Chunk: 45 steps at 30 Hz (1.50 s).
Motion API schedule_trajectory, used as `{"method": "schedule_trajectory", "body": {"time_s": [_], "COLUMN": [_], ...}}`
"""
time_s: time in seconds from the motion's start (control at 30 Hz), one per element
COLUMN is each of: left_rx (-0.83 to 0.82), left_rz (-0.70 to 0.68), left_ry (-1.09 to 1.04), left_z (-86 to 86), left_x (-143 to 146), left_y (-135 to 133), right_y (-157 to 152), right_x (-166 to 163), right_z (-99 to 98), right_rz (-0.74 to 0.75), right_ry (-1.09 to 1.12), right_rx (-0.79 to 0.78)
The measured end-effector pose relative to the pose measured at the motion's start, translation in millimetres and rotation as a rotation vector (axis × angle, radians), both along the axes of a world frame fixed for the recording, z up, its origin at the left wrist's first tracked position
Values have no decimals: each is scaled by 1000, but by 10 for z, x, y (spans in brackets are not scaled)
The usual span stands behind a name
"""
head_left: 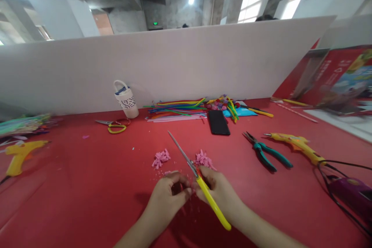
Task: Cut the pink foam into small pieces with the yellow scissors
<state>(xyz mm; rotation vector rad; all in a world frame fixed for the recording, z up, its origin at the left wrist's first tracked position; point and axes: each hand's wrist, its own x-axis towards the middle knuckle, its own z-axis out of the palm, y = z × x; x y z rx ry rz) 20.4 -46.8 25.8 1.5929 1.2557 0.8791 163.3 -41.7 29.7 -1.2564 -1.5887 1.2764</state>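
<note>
My right hand [222, 192] is closed round a pair of scissors [210, 201], seen nearly edge-on, with a yellow handle and a bit of red by the pivot. Their long thin blades point up and left, away from me. Close beside it, my left hand [167, 195] is closed, thumb and fingertips pinched together; whatever is between them is too small or hidden to make out. Just beyond the hands lie two small heaps of short pink pieces, a left heap [161, 158] and a right heap [204, 159]. Tiny pink crumbs are scattered around the fingers.
Along the white partition [162, 66] stand a white cup [128, 102], coloured pipe-cleaner-like strips [177, 109] and a black phone [219, 122]. Other scissors [117, 128] lie left. Green-handled pliers [266, 154] and a corded glue gun [299, 144] lie right; another glue gun [20, 157] is far left.
</note>
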Motion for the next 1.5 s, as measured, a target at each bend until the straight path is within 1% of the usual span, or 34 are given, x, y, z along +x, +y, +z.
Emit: {"method": "schedule_trajectory", "body": {"time_s": [0.27,0.37,0.47,0.53,0.6,0.7,0.77,0.83,0.97,1.07,1.17,1.27,1.4,1.5], "left_rx": [-4,-3,-54,-101,-93,-85,-99,-108,-135,-144,-159,-152,-126,-107], "left_rz": [-9,51,174,223,254,279,276,279,283,258,249,275,322,322], "left_ry": [-9,-63,-195,-309,-420,-571,-632,-665,-706,-744,-791,-821,-847,-883], "left_z": [43,46,52,61,76,101,114,123,139,156,177,206,240,249], "left_x": [21,-10,-90,-159,-226,-298,-316,-310,-262,-228,-204,-181,-157,-151], "left_y": [-21,24,109,166,206,231,232,225,196,162,123,91,62,51], "right_y": [-1,12,27,34,42,62,80,100,118,93,44,0,-31,-43], "right_x": [-2,12,42,61,74,86,94,106,156,202,222,215,208,205], "right_z": [-25,-40,-10,59,161,298,326,290,133,60,52,56,20,-21], "right_rz": [6,14,10,-5,-21,-40,-49,-54,-52,-18,41,88,101,111], "right_ry": [-77,-112,-304,-485,-618,-709,-719,-716,-719,-723,-707,-709,-796,-847], "right_rx": [50,65,173,263,323,398,423,423,426,453,473,496,533,542]}}
